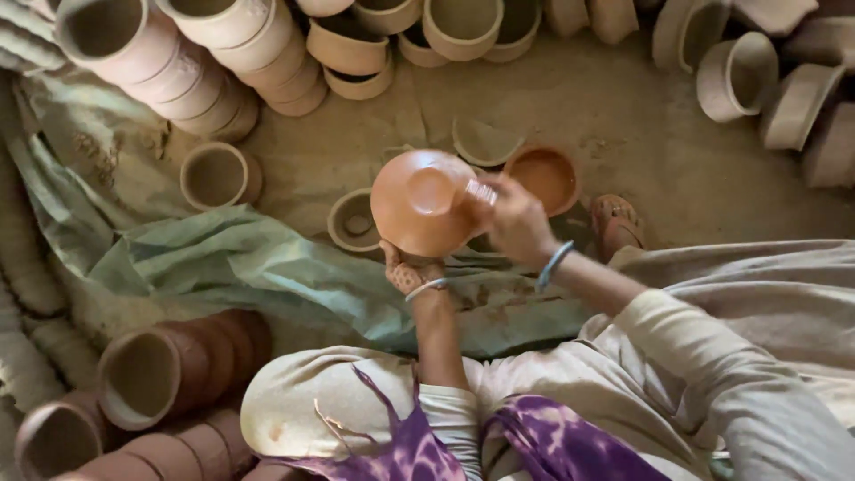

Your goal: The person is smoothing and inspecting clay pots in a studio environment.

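An orange clay pot is held upside down in front of me, its round base facing up. My left hand supports it from below at its near rim. My right hand presses against the pot's right side, holding a small pale rag or pad on the surface. Both wrists carry light bangles. Right behind the pot stands a small orange bowl.
Stacks of pale unfired pots lie across the back and right. Nested brown pots lie at the left front. A single pale pot and a low dish stand on the dirt floor. Green sheeting covers the ground. A sandalled foot is at right.
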